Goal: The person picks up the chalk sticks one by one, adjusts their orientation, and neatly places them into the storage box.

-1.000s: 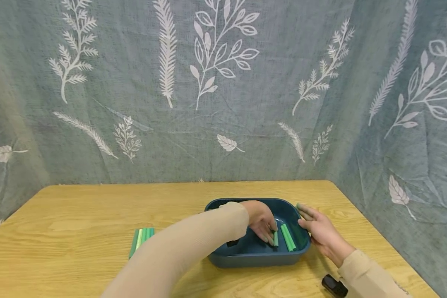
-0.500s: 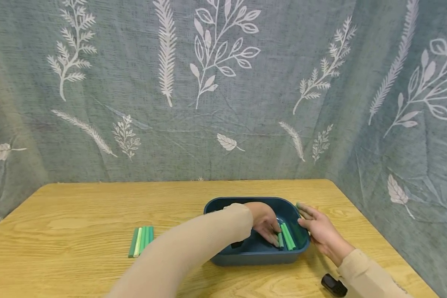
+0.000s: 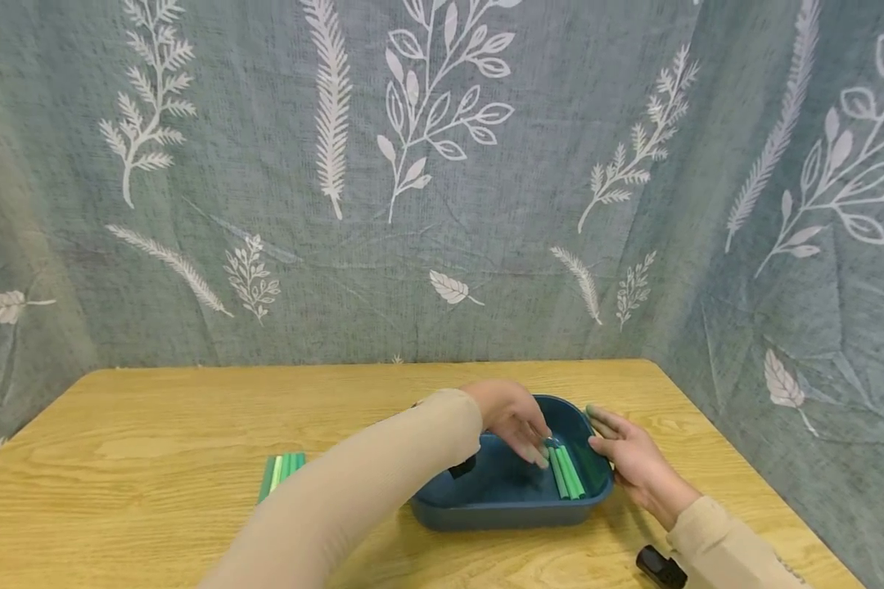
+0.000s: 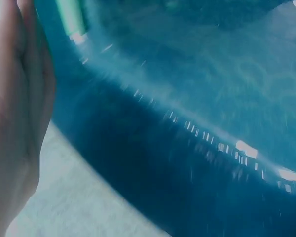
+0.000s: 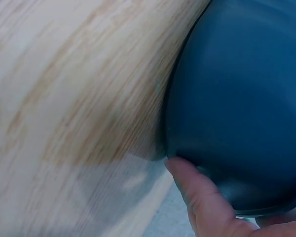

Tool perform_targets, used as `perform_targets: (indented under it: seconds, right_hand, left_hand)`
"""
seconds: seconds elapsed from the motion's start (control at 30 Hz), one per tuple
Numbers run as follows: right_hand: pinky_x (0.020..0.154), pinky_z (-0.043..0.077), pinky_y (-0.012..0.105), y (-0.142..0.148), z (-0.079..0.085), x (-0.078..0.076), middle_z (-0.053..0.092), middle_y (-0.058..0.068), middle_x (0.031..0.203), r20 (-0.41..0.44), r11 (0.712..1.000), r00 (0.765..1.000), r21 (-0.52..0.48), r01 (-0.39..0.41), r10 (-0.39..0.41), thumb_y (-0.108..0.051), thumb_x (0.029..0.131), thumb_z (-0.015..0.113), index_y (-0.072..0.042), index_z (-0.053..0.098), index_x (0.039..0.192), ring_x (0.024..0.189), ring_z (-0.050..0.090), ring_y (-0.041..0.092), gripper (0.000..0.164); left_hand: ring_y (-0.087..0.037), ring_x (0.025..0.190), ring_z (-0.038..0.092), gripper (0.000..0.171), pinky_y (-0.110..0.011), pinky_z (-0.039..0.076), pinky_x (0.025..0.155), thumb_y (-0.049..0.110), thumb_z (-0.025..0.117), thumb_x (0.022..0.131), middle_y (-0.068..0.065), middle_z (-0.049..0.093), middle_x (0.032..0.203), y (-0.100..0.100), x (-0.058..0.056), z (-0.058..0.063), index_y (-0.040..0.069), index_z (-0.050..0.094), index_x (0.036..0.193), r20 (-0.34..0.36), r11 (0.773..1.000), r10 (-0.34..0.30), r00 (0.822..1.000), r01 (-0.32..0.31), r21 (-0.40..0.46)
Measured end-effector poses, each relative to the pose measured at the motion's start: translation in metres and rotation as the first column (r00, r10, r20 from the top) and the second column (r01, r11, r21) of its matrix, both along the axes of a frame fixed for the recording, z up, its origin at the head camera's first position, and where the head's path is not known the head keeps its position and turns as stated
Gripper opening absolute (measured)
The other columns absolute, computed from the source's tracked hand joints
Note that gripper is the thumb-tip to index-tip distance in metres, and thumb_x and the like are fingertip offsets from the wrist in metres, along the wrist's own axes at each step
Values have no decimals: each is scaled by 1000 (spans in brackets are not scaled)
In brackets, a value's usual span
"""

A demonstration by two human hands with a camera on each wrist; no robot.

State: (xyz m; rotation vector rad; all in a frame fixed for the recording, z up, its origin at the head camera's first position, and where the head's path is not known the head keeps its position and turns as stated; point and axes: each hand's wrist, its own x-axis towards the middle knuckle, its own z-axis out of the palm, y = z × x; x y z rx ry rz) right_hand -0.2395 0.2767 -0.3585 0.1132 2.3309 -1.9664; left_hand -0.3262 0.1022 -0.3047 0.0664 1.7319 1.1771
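The left hand (image 3: 519,421) is loose and free, its fingers nearly straight, and it hovers in the dark blue tub (image 3: 504,517) beside the upper ends of three green sticks (image 3: 567,473). Whether its fingertips touch these sticks, I cannot tell. The sticks lie side by side near the right end of the tub, two of bright green and the leftmost one darker.

The right hand (image 3: 637,462) grasps the right end of the tub. The right wrist view shows what the head view hides: one finger pressed on the smooth, rounded outer wall, which stands on the pale, grained wood of the surface (image 3: 155,442). The left wrist view is blurred, but there the tub bottom looks glossy, with small bright reflections, and one stick shows a pale end.

Well apart, to the left of the tub, a row of thin straight sticks (image 3: 280,472), from dark green to yellowish, is partly covered by the beige sleeve (image 3: 361,474). Behind hangs a wrinkled grey-green cloth (image 3: 302,270) with white leaf prints.
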Motion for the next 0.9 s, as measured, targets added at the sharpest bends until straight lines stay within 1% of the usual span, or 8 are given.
perform_targets:
  seconds: [0.2,0.33,0.43,0.5,0.57,0.7,0.73,0.9]
  right_hand:
    - [74,54,31,-2,-2,3,10,29,156,-5,1000,1000,18,4,-4,3,103,37,5,13,153,136,29,43,56]
    - [75,54,32,-2,-3,3,9,29,156,-8,1000,1000,22,-7,7,3,102,36,5,12,153,136,28,44,56]
    - [76,53,32,-2,-3,3,8,29,156,-8,1000,1000,22,-16,16,3,102,36,5,11,153,137,26,45,57]
    - [77,53,33,-1,-3,2,8,29,156,-5,999,1000,31,-20,21,2,102,36,5,11,153,137,28,44,57]
    - [76,54,33,-1,-3,2,9,29,156,-3,999,1000,44,-24,24,2,103,37,5,11,153,133,36,39,57]
    - [74,54,34,-1,-3,0,9,29,156,-7,997,999,63,-33,34,1,103,37,5,10,153,127,44,33,57]
    - [75,54,34,0,-3,-1,8,29,156,-8,998,999,60,-37,38,1,103,37,5,10,153,128,43,35,57]
    - [79,54,34,0,-5,1,4,29,156,3,998,999,35,-55,54,2,103,35,5,6,153,138,23,47,58]
  left_hand:
    - [-35,124,53,45,-35,43,105,7,46,104,-27,56,130,-28,9,20,-6,37,146,-106,996,-49,993,56,65]
    - [-34,122,55,45,-26,56,81,9,47,104,-21,63,117,-49,18,27,-5,38,145,-154,993,-47,987,63,102]
    - [-36,119,57,43,-22,56,71,9,48,104,-18,65,108,-69,29,24,-6,41,143,-183,989,-12,983,38,142]
    - [-36,116,59,41,-23,56,74,9,49,103,-17,65,104,-83,37,19,-6,43,141,-200,987,18,980,15,163]
    - [-35,112,62,41,-25,56,76,9,51,102,-17,66,102,-97,43,16,-6,45,140,-222,984,48,974,-8,176]
    - [-34,105,66,40,-26,57,73,10,51,102,-16,66,100,-124,51,13,-8,46,138,-276,983,88,957,-39,181]
    - [-33,104,66,40,-26,57,73,10,51,102,-16,66,100,-131,53,12,-8,46,137,-291,982,98,952,-45,182]
    - [-34,103,66,42,-26,57,73,10,49,103,-17,65,101,-162,62,3,-13,42,137,-335,976,131,933,-61,211]
